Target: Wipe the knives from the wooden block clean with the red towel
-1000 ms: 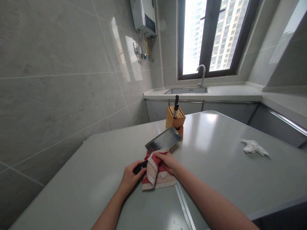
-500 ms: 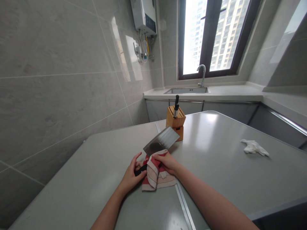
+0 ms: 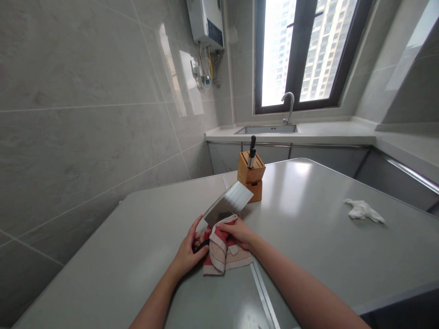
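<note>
My left hand (image 3: 192, 246) is closed around the black handle of a cleaver (image 3: 229, 203), whose broad steel blade tilts up to the right above the table. In my right hand (image 3: 240, 232) is a red, white and beige cloth (image 3: 219, 256), pinched against the lower edge of the blade. Part of the cloth hangs down and covers where handle and blade meet. Just behind the blade stands a wooden knife block (image 3: 252, 176) holding a knife (image 3: 252, 151) with a black handle.
A crumpled white cloth or tissue (image 3: 364, 211) lies on the right of the grey table (image 3: 302, 256). Beyond the table are a counter with a sink (image 3: 267, 130) and faucet (image 3: 291, 107), below a window. A tiled wall runs along the left.
The cleaver's blade has shifted slightly left and its tilt has changed a little. Both hands and the cloth have moved only slightly.
</note>
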`<move>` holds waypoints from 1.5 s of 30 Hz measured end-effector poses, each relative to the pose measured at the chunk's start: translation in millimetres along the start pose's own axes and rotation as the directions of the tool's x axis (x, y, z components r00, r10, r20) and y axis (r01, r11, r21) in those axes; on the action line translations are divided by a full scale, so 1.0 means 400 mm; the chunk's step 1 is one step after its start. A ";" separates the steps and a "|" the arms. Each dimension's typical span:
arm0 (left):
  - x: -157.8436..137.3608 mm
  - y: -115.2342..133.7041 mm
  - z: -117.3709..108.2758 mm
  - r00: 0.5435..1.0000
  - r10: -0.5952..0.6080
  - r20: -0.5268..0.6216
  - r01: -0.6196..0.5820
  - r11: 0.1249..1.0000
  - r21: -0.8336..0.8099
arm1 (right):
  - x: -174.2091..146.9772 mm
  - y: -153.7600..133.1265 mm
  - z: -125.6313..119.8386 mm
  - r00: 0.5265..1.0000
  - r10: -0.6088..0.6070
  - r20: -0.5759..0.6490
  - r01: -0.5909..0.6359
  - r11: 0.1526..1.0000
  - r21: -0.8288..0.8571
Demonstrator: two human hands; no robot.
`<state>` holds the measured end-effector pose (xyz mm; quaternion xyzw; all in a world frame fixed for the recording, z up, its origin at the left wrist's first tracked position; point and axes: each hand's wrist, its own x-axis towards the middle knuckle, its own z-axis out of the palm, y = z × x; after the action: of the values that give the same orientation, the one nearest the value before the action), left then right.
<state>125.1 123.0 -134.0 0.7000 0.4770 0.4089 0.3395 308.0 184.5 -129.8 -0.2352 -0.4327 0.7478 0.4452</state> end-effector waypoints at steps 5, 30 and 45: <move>0.001 -0.001 0.000 1.000 -0.015 -0.005 0.015 1.000 -0.009 | 0.001 0.000 -0.001 1.000 -0.002 -0.026 0.002 1.000 -0.018; 0.001 0.001 0.002 1.000 -0.019 -0.007 0.019 1.000 -0.009 | 0.000 -0.002 0.001 0.999 -0.028 -0.029 0.027 0.999 -0.028; 0.001 0.001 -0.003 1.000 -0.002 0.004 0.001 1.000 0.027 | 0.000 -0.004 0.000 1.000 -0.020 -0.008 0.019 0.999 -0.030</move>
<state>124.1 123.3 -133.1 0.7049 0.4823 0.4008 0.3314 308.6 184.8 -128.2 -0.2409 -0.4442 0.7358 0.4508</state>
